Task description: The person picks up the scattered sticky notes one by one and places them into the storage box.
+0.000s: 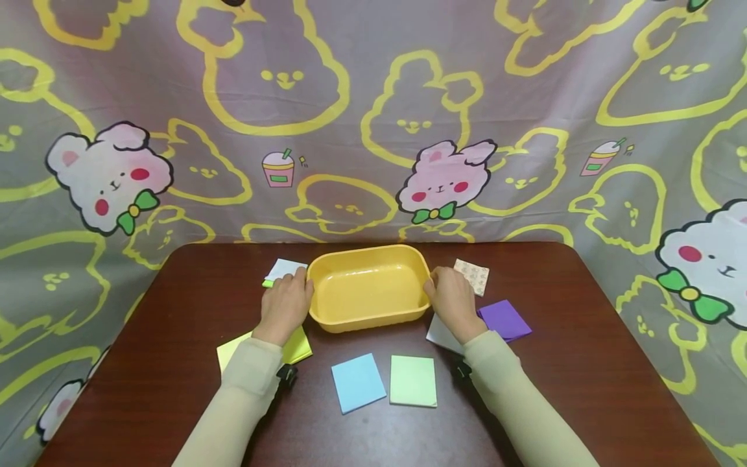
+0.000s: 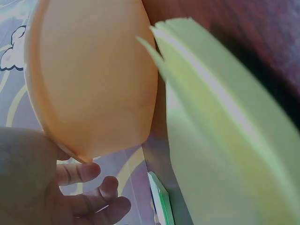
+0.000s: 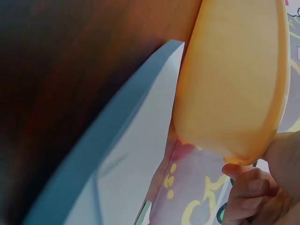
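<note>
No readable text, no label, brand, number or sign (in any view)

The head view's bottom edge cuts off the near edge of the bench (image 1: 140,395) and both the left sleeve (image 1: 230,395) and the right sleeve (image 1: 528,395); toward the bench's left edge, the left sleeve covers part of a yellow pad (image 1: 299,349); the left hand (image 1: 284,301) hides part of a white pad (image 1: 288,267); the right hand (image 1: 454,301) partly covers a grey pad (image 1: 441,333); nearer the bench's far right corner, a patterned pad (image 1: 474,275) has print too small to make out; both wrist views crop the yellow tub (image 1: 367,292).
</note>
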`<state>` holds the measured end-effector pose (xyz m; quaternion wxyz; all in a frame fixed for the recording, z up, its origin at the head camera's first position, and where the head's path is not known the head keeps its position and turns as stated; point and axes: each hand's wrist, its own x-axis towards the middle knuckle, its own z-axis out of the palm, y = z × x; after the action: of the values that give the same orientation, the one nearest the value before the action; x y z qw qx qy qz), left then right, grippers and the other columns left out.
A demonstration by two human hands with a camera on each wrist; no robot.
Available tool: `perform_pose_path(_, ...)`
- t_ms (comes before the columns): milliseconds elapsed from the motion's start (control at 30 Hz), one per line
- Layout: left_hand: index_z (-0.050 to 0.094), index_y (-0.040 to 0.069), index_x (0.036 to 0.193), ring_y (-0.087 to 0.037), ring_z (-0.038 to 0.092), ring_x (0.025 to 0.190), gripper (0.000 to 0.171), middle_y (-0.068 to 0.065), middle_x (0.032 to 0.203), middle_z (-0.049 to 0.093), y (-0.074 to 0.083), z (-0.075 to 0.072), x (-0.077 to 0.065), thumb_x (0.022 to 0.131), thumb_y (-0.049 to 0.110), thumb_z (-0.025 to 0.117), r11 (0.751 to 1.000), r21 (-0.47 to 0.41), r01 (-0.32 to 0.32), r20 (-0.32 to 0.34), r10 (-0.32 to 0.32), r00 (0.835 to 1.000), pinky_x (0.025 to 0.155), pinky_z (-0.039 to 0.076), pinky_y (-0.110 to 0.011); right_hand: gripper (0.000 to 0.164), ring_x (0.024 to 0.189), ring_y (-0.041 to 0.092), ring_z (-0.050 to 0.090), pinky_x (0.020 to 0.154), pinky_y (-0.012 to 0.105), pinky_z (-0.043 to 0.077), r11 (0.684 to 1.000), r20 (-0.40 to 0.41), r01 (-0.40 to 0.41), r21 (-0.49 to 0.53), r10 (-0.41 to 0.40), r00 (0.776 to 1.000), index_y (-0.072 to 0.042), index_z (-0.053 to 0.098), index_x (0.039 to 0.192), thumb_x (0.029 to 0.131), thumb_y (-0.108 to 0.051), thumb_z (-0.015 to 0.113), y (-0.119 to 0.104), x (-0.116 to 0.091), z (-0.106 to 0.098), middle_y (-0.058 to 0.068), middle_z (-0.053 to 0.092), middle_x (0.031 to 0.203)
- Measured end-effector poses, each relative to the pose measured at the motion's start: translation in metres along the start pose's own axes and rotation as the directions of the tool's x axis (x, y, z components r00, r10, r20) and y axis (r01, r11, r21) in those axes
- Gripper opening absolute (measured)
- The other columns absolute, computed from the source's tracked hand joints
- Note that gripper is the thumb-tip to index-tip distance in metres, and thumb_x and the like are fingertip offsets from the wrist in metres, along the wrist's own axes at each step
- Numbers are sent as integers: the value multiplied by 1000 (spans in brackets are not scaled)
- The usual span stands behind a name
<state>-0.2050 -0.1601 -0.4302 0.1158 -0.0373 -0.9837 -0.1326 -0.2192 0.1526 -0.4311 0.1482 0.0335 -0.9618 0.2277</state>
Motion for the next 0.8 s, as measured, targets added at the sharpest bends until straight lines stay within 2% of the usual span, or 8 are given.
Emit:
perform_pose_path(133,54,6,107,-36,55,77,28,-15,83,57,-1,1,4,97,30,43,1000,-3,2,21,-2,1000,60,45,-51,15,55,20,48,48,38,38,1000,2,-17,-19,17,1000,-12,60,70,81,-19,54,1,-4,0,2,54,62)
perform_pose_path(300,51,9,100,-37,55,76,24,-15,81,56,-2,2,9,97,31,43,1000,0,2,33,-2,999,59,45,-52,16,51,19,45,45,36,34,1000,-5,-13,-25,13,1000,-14,59,67,81,-19,54,0,-9,-2,0,50,57)
perform_pose_path(433,50,9,96,-38,55,75,23,-15,80,56,-2,3,11,96,31,44,1000,-5,-2,26,2,1000,57,44,-52,15,52,18,46,45,36,35,999,-19,-3,-32,2,1000,-13,61,69,81,-20,55,0,-12,-3,-1,52,59)
perform_pose_path(800,51,7,100,-38,55,73,25,-16,80,56,-1,2,15,97,31,43,1000,7,-7,50,6,999,55,44,-51,14,59,21,55,50,41,41,999,-52,2,-43,-4,999,-13,66,73,80,-21,57,0,-17,-4,0,60,65)
